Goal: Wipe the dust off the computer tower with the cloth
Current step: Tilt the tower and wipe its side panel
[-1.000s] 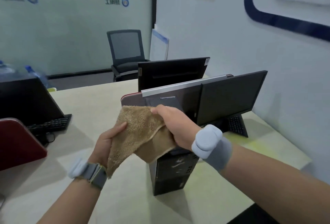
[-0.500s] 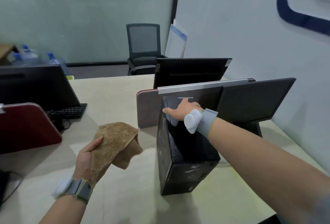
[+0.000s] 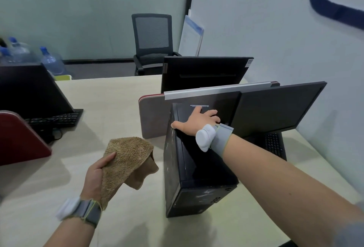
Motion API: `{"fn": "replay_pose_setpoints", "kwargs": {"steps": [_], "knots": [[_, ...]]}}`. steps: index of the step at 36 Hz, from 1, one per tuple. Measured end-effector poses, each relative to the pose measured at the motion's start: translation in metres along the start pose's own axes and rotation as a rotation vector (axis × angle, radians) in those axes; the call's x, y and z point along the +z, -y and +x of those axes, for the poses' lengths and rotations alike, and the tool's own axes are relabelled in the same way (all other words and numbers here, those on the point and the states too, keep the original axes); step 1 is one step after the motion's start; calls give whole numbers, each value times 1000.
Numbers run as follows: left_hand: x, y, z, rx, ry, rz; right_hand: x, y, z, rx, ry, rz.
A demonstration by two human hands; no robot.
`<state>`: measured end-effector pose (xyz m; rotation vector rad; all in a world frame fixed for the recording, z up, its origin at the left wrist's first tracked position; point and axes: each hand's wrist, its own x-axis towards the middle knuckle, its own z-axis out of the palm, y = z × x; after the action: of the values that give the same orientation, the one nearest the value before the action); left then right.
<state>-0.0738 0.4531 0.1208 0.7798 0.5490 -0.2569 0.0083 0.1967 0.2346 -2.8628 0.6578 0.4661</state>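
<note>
A black computer tower [image 3: 189,170] stands upright on the pale desk [image 3: 122,97], its front end toward me. My right hand [image 3: 197,122] lies flat on the far part of the tower's top, fingers spread, thumb over the left edge. A brown terry cloth [image 3: 126,156] hangs folded from my left hand [image 3: 96,174], which grips it to the left of the tower, a little apart from its side panel.
A divider panel [image 3: 153,116] and two dark monitors [image 3: 275,108] stand behind the tower, with a keyboard [image 3: 273,144] at right. Another monitor [image 3: 27,89], keyboard [image 3: 55,118] and red divider [image 3: 17,138] are at left. An office chair [image 3: 151,40] and water bottles [image 3: 49,59] stand beyond the desk.
My right hand let go of the cloth and moved onto the top of the tower. My left hand drew the cloth down and to the left, clear of the tower.
</note>
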Motion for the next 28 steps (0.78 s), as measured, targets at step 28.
{"fn": "replay_pose_setpoints", "kwargs": {"steps": [28], "knots": [[45,67,71,-66,10,-3,-17,-98,40,-74,144,107]]}}
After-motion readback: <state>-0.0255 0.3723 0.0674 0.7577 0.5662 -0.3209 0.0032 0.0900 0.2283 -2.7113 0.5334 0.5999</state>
